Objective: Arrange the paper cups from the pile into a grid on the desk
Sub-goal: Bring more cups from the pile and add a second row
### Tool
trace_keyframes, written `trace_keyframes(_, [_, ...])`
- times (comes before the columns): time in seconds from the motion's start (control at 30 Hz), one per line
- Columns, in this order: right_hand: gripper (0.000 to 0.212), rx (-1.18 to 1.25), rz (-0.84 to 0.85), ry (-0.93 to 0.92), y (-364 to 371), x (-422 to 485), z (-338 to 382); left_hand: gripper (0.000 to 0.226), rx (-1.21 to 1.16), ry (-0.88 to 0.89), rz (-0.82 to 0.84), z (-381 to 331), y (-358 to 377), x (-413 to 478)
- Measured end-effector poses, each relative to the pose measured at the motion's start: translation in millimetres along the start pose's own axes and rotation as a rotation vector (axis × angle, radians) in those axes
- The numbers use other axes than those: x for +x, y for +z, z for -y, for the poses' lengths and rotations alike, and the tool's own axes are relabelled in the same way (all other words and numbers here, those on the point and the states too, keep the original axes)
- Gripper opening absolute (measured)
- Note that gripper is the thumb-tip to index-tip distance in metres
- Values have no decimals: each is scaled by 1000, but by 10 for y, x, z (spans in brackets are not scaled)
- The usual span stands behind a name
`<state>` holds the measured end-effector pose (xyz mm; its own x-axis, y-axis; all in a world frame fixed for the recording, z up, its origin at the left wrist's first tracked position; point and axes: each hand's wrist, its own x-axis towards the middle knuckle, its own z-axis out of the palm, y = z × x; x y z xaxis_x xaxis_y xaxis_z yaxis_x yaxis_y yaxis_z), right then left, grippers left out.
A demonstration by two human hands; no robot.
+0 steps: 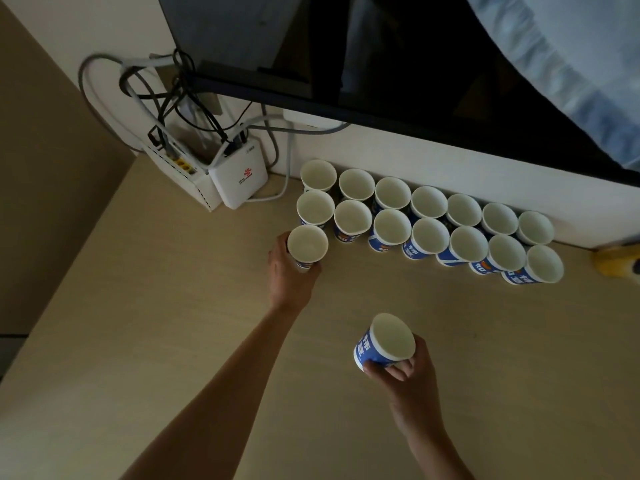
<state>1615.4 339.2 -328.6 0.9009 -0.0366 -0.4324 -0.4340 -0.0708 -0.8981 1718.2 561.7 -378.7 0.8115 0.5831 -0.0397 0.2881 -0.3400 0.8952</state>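
Closest in, the right hand (410,374) holds a blue paper cup (372,353), its fingers (398,370) curled under the base and the thumb on the far side. The cup is tilted, with its white inside facing up. Bare table (485,341) lies all round these fingers, and nothing stands between them and the rows beyond.

Farther out and to the left, the left hand (289,271) grips a second cup (307,245), upright, the fingers (311,271) wrapped round its lower wall. I can't tell whether its base touches the table. Just beyond those fingers stands the grid of cups (429,220): two rows of seven, rims touching or nearly so, the back row tight against the wall (415,157). The second cup sits just in front of the leftmost cup of the nearer row.

Beyond the left fingers and a little to their left, a white router (239,178) leans by the wall, next to a second white box (183,174), with a tangle of cables (166,98) running up from them. A dark screen (381,64) overhangs the rows. Far right of both hands, past the end of the rows, a yellow object (613,261) lies at the frame's edge, too blurred to name.
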Motion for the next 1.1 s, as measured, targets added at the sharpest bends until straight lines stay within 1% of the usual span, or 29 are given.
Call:
trace_keyframes(0.1, [75, -4, -17, -3, 18, 12, 33, 69, 14, 0, 10, 25, 1, -13])
trace_keyframes(0.23, [76, -35, -32, -17, 65, 51, 114, 72, 1, -3, 25, 49, -35, -44])
trace_keyframes(0.33, [72, -81, -40, -48, 138, 171, 154, 78, -10, -26, 46, 62, -145, -150])
trace_keyframes(0.47, [67, -153, -17, -145, 318, 461, 218, 85, -29, -78, 41, 65, -363, -460])
trace_keyframes(0.57, [67, -144, -7, -158, 477, 707, 253, 83, -50, -89, 37, 11, -531, -733])
trace_keyframes(0.8, [67, -174, -58, -199, 702, 1123, 235, 76, -58, -106, 63, -30, -786, -1216])
trace_keyframes(0.93, [67, -197, -80, -235, 757, 1207, 200, 71, -62, -106, 65, -25, -906, -1361])
trace_keyframes(1.1, [60, -216, -103, -266, 848, 1236, 209, 66, -61, -104, 51, -9, -1064, -1399])
